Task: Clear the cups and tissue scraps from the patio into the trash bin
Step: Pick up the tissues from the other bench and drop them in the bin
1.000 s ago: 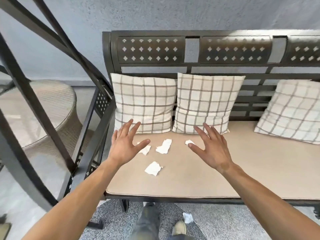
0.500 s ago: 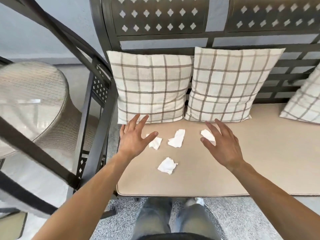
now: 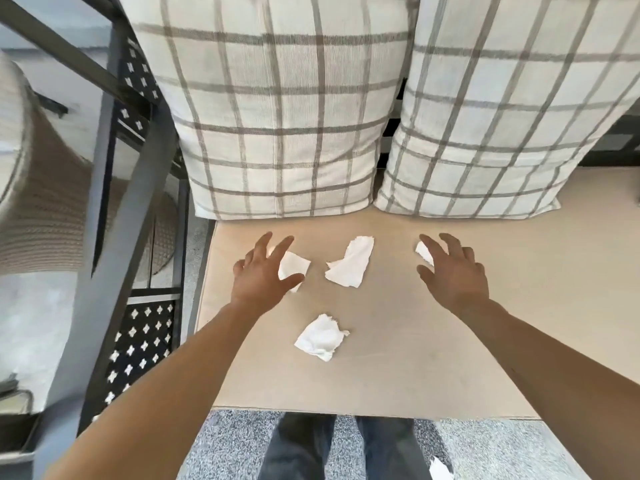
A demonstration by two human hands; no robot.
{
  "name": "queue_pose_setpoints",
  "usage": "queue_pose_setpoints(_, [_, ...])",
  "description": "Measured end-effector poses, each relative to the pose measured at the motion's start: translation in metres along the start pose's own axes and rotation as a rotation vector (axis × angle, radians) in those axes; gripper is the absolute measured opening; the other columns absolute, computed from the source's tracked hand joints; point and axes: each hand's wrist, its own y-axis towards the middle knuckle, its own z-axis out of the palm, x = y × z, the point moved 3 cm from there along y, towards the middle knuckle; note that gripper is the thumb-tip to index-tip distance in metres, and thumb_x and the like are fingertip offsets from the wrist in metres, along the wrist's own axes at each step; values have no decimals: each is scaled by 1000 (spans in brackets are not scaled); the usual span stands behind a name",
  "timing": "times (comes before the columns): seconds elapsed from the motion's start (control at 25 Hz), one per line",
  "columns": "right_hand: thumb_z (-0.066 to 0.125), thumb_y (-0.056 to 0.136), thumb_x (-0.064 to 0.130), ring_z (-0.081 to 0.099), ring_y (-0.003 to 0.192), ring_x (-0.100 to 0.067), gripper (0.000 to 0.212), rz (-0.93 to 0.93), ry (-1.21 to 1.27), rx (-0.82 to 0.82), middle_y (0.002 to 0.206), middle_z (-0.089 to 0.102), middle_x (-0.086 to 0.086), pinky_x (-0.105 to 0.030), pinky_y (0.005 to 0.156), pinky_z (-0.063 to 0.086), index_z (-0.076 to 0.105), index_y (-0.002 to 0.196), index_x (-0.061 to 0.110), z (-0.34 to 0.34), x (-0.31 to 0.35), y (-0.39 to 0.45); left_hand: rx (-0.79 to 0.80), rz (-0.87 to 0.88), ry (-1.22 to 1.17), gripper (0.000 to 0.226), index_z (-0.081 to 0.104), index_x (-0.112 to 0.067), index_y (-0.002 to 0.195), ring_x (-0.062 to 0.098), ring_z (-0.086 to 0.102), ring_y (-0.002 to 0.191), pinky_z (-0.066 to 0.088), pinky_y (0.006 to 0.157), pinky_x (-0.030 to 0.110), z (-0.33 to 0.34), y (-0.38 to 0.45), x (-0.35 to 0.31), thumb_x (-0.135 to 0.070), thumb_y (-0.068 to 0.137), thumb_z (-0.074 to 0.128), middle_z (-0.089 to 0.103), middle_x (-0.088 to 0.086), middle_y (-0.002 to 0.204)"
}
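Several white tissue scraps lie on the beige bench cushion (image 3: pixel 485 358). My left hand (image 3: pixel 265 273) hovers open, fingers spread, over the left scrap (image 3: pixel 294 266), partly covering it. A longer scrap (image 3: pixel 351 263) lies between my hands. My right hand (image 3: pixel 452 271) is open over a small scrap (image 3: pixel 423 251), which shows only at my fingertips. A crumpled scrap (image 3: pixel 321 337) sits nearer me, below my left hand. Another white scrap (image 3: pixel 440 471) lies on the floor by my right leg. No cup or trash bin is in sight.
Two plaid pillows (image 3: pixel 277 109) (image 3: pixel 512 109) lean against the bench back just beyond the scraps. The dark metal bench arm (image 3: pixel 138 216) stands at the left, with a wicker table (image 3: pixel 31 188) beyond it. Speckled grey floor (image 3: pixel 228 445) lies under the bench front.
The view has closed in on the bench seat and tilted down. Both hands have dropped nearer to the cushion, the left over the left scrap, the right over the small right scrap.
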Motion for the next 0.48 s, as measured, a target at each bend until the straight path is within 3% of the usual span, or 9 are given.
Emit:
queue_pose_setpoints(0.12, [51,96,33,33,128,-33,57,-6,-53,97,154,20,-3,-48,93,41,26,147,37,31,-11,40,126,-6,90,74,25,-42,147,30,36,132,35,100,47,37,23,5,-52,85,63,16,2,157])
queue_pose_setpoints(0.24, [50,95,24,32,127,-35,53,5,-43,212,152,23,-5,-49,92,44,33,144,36,52,-23,57,150,13,110,65,35,-39,144,29,41,126,41,93,46,55,30,11,-43,87,65,27,2,150])
queue_pose_setpoints(0.36, [48,94,11,43,116,-36,43,-2,39,107,138,43,-7,-44,86,48,51,134,25,62,-32,62,140,19,23,44,52,-33,131,27,44,117,46,83,44,63,33,16,-31,89,64,39,2,137])
queue_pose_setpoints(0.48, [53,90,4,56,95,-38,28,10,134,-6,111,58,-13,-37,73,45,66,112,14,62,-32,61,117,16,-82,26,62,-22,116,29,52,107,48,79,42,67,33,17,-19,90,60,47,6,124])
